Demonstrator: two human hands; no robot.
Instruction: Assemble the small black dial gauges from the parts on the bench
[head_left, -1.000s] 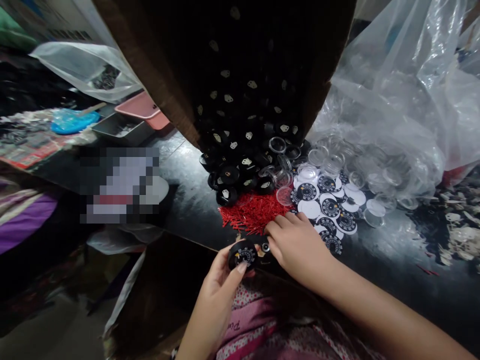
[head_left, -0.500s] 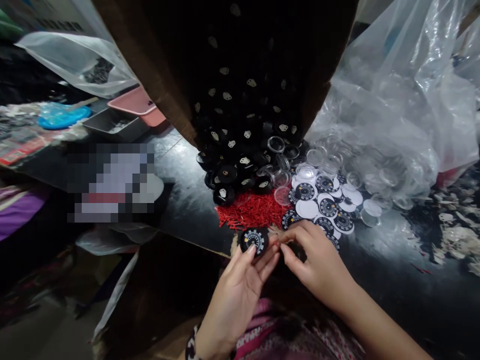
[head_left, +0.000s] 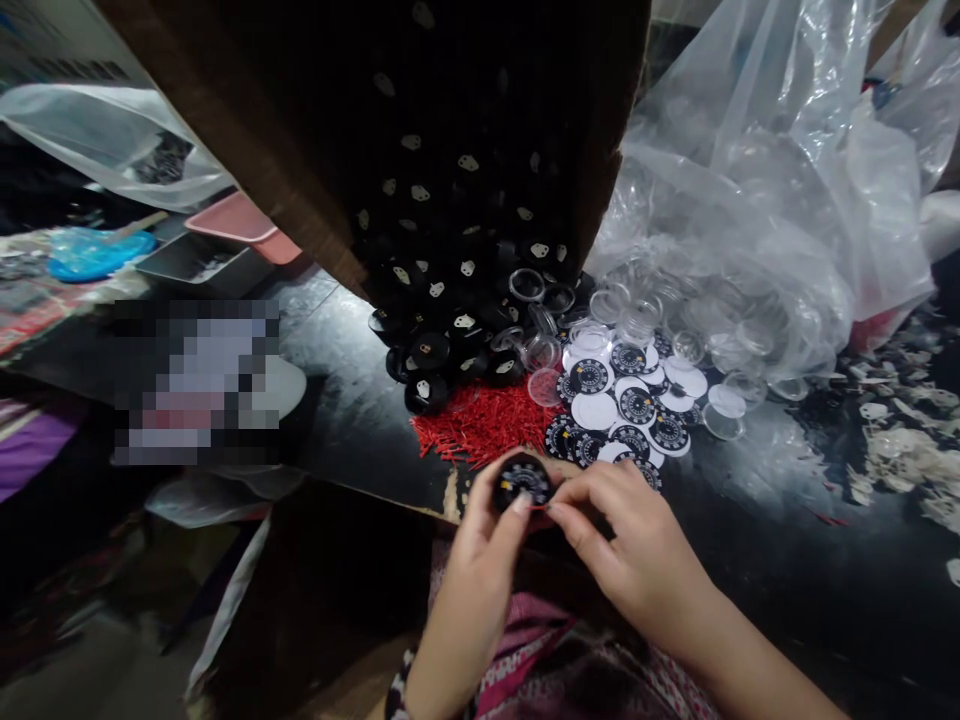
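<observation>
My left hand (head_left: pixel 478 560) is closed around a black round case with a numbered dial (head_left: pixel 523 474) facing up, the thumb resting on its lower edge. At the case's lower right, my right hand (head_left: pixel 637 530) pinches a thin red pointer (head_left: pixel 538 507) between thumb and forefinger. Just beyond the hands is a heap of red pointers (head_left: pixel 487 420). Loose printed dial discs (head_left: pixel 590 376), some showing their white backs, lie to the right of it. Clear round covers (head_left: pixel 615 303) are heaped behind the discs. Black round cases (head_left: pixel 426 350) spill toward me from a cardboard box.
The tipped cardboard box (head_left: pixel 240 150) rises at the back centre. A large clear plastic bag (head_left: pixel 735 220) stands at right, near pale scraps (head_left: pixel 900 455). A pink tray (head_left: pixel 244 222), a grey tray (head_left: pixel 202 262) and a blue dish (head_left: pixel 97 258) sit at left.
The red pointer has come from my left fingertips to the dial's lower right edge. My left fingers have curled behind the case. The camera view has turned slightly right.
</observation>
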